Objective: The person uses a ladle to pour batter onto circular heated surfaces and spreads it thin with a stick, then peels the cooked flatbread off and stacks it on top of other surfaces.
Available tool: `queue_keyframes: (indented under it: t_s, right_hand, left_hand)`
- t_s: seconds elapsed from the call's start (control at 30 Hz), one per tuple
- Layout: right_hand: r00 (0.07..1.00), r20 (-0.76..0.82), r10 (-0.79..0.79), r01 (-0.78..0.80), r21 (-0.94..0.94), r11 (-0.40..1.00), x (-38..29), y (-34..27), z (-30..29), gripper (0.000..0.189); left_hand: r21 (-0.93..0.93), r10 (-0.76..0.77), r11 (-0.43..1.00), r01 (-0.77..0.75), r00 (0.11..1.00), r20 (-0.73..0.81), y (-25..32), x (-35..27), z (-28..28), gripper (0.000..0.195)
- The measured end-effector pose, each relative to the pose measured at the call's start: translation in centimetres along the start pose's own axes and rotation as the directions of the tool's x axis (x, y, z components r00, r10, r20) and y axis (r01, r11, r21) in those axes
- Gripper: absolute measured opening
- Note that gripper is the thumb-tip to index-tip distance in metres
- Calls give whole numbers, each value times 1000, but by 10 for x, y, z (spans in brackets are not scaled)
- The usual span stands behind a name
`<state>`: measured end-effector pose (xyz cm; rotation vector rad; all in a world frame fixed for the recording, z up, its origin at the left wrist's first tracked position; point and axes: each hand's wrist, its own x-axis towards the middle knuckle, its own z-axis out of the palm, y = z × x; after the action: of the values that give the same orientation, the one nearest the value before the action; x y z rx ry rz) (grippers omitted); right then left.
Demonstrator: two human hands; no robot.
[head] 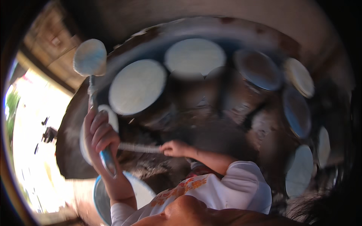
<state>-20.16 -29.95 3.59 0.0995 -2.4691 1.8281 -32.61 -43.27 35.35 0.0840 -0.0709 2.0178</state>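
On the left, my left hand [103, 131] is wrapped around the metal handle of a ladle-like tool [90, 58], held upright. Its rounded head is coated with something pale. Behind that hand, a pale round sheet [109, 113] is partly hidden. My right hand [175, 149], near the middle, grips the end of a pale rod [138, 147]. The rod runs left towards my left hand, and its far end is hidden there. Beyond both hands, a wide curved stove [76, 147] carries round pale sheets, including one on the left [138, 87] and one at the back [195, 56].
Dark round plates [257, 69] [297, 111] sit on the right side, with a pale disc [299, 77] between them. More pale rounds [299, 171] lie at lower right. A blue-rimmed bucket [97, 195] holding white liquid [142, 192] stands close by my left arm. Much is blurred.
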Motion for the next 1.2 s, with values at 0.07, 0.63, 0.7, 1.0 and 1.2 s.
queue_keyframes:
  t_s: [0.07,0.63,0.7,1.0,1.2]
  right_hand:
    - [986,-7,164,-164,11,986,-83,8,-36,28]
    - [-394,-839,376,124,357,926,-305,90,-366,40]
    - [-436,-870,232,-116,310,944,-296,99,-371,37]
    - [-476,-880,0,-524,283,803,-253,59,-421,39]
    - [-322,-943,-79,-850,252,463,-280,37,-424,39]
  left_hand:
    - [-10,-162,987,162,987,17,-42,38,4,30]
    - [163,-936,208,965,244,-254,-477,436,-241,26]
    - [-81,-938,107,991,73,-338,-505,449,-237,26]
    - [739,-721,-81,669,472,-507,-529,491,-234,62]
    - [946,-660,-205,251,678,-322,-510,539,-262,62]
